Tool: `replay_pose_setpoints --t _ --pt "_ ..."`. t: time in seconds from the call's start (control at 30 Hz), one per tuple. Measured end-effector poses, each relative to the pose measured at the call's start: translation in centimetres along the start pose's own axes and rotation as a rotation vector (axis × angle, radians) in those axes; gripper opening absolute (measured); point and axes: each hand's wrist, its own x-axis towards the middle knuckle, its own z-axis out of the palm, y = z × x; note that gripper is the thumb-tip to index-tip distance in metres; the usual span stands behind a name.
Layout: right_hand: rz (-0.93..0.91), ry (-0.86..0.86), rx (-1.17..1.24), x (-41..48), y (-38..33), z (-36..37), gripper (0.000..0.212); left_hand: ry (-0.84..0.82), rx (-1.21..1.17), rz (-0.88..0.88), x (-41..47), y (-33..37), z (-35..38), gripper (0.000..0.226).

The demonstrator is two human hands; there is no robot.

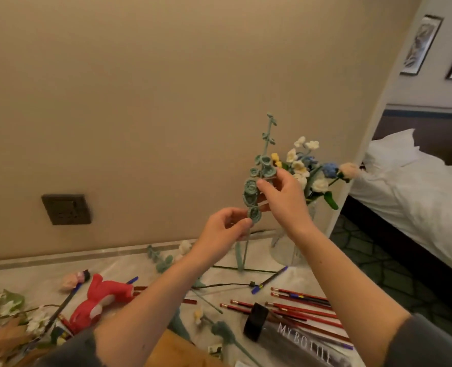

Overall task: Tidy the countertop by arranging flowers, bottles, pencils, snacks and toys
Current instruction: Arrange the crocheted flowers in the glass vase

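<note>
Left hand (pixel 226 230) is pinching the crocheted eucalyptus stem (pixel 251 188) low; right hand (pixel 286 200) is pinching it just above. Glass vase (pixel 282 250) is standing just behind the right fingers. Advice: stem going in end-first, upright.

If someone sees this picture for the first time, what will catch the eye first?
First, the green crocheted sprig held upright at the centre, pinched by the left hand low on its stem and by the right hand higher up. Behind it, to the right, a glass vase holds white and blue flowers. Red pencils lie at lower right.
</note>
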Motion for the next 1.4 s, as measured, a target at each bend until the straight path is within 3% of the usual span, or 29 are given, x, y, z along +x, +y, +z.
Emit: replay_pose_setpoints --t 0.2,0.43,0.6,0.73,0.93,1.1,1.27,1.4 --pt "-0.08 0.135 -0.194 2.4 0.7 -8.6 0.014 -0.066 0.153 0.14 4.2 1.5 8.0 0.019" --pt "-0.215 0.267 -0.291 6.4 -0.2 -14.8 0.01 0.264 1.038 0.611 9.6 3.4 11.8 0.037" --pt "-0.29 0.299 -0.267 8.5 0.5 -15.8 0.01 0.32 1.359 0.632 12.7 2.5 12.6 0.045" --pt "-0.326 0.282 -0.215 9.6 1.0 -15.5 0.01 0.439 1.396 0.645 13.7 1.6 12.6 0.038" --pt "-0.316 0.117 -0.318 10.9 3.3 -14.1 0.005 0.403 1.312 0.571 14.6 1.3 12.1 0.037" --pt "-0.132 -0.029 -0.59 11.3 5.8 -13.1 0.012 0.397 1.272 0.517 14.3 0.9 12.3 0.03" --pt "-0.166 -0.048 -0.886 11.3 5.8 -12.8 0.013 0.408 1.221 0.511 14.2 0.3 12.1 0.027" --pt "-0.14 -0.113 -0.977 11.5 6.3 -12.5 0.009 0.398 1.201 0.521 13.7 0.4 12.4 0.029"
